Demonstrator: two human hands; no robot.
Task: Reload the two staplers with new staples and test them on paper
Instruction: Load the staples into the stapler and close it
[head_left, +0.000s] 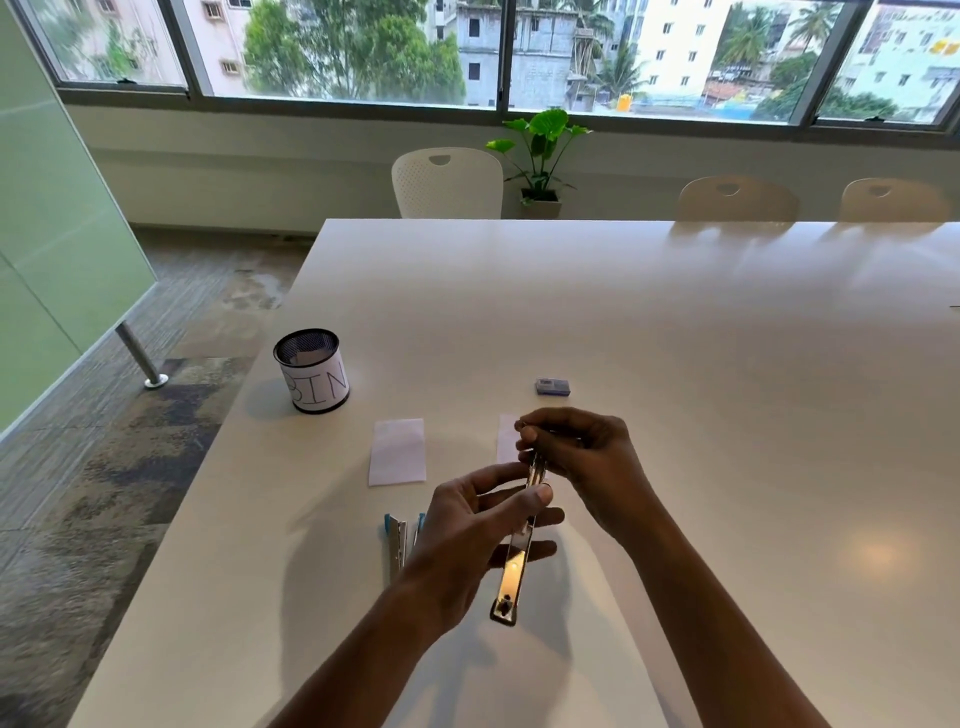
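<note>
My left hand (483, 525) grips a metal stapler (511, 577) above the table, its shiny underside facing me. My right hand (582, 457) pinches at the stapler's far end, fingers curled over it; what sits between the fingertips is too small to tell. A second stapler (397, 540) with blue ends lies open on the table just left of my left hand. A small blue staple box (552, 386) rests beyond my hands. One paper slip (397, 451) lies flat to the left, and another paper slip (506, 436) is partly hidden behind my right hand.
A black mesh cup labelled BIN (312, 371) stands near the white table's left edge (208, 467). Chairs (447, 182) and a potted plant (543, 156) line the far side under the windows. A green glass partition (62, 234) stands at the left.
</note>
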